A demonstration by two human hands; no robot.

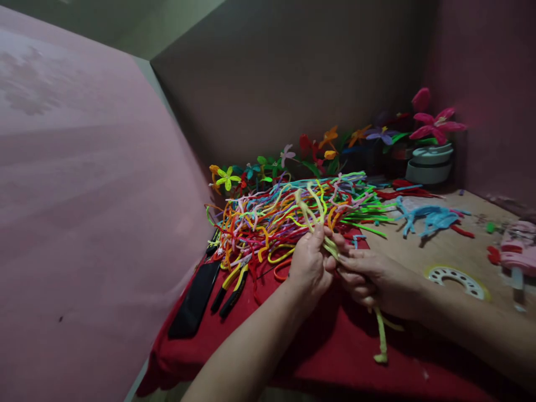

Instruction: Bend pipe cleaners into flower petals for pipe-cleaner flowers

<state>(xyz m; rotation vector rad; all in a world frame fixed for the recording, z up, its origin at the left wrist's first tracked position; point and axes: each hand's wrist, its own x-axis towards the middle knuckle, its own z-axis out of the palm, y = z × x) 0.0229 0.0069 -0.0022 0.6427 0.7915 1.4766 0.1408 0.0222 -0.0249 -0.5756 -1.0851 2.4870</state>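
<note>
My left hand (309, 262) and my right hand (371, 277) meet over a red cloth (318, 340), both closed on a bundle of pale yellow-green pipe cleaners (312, 215). The bundle's looped tops rise above my left thumb, and one stem (381, 335) hangs down below my right hand. Just behind lies a big tangled heap of coloured pipe cleaners (285, 215).
Yellow-handled pliers (232, 285) and a black phone (195, 298) lie on the cloth at left. Finished pipe-cleaner flowers (326, 145) line the back wall; a pink flower (435, 124) stands in a grey pot. Blue pieces (427, 219), a yellow-rimmed half ring (456, 277) and a pink tool (517, 251) sit right.
</note>
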